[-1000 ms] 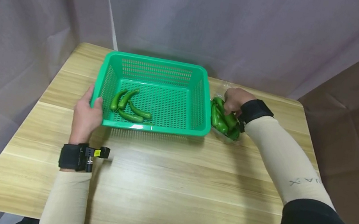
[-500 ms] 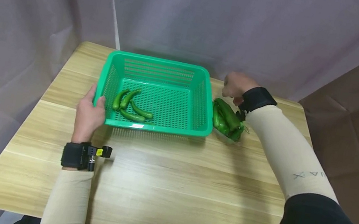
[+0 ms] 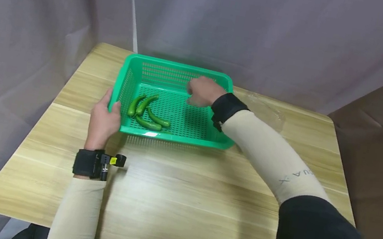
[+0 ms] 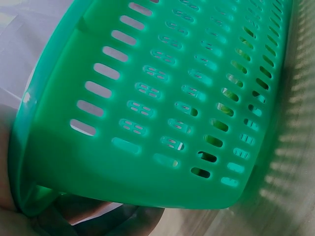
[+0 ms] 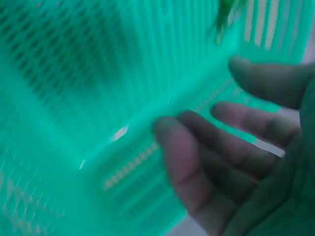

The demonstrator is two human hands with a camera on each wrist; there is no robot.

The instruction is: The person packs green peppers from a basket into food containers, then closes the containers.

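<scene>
A green slotted plastic basket stands on the wooden table with several green peppers lying in its left half. My left hand grips the basket's left rim near the front corner, thumb over the edge; the left wrist view shows the basket wall close up. My right hand hovers over the basket's far middle, blurred. In the right wrist view its fingers are spread and loosely bent with nothing between them. A blurred green shape shows beyond them.
Crumpled clear plastic lies on the table right of the basket, partly behind my right forearm. Grey curtains close the back and left; a brown one hangs at the right. Bare wood spreads in front of the basket.
My right hand left the pile of peppers right of the basket and swung left over the basket. That pile is now out of sight behind my forearm. My left hand kept its grip.
</scene>
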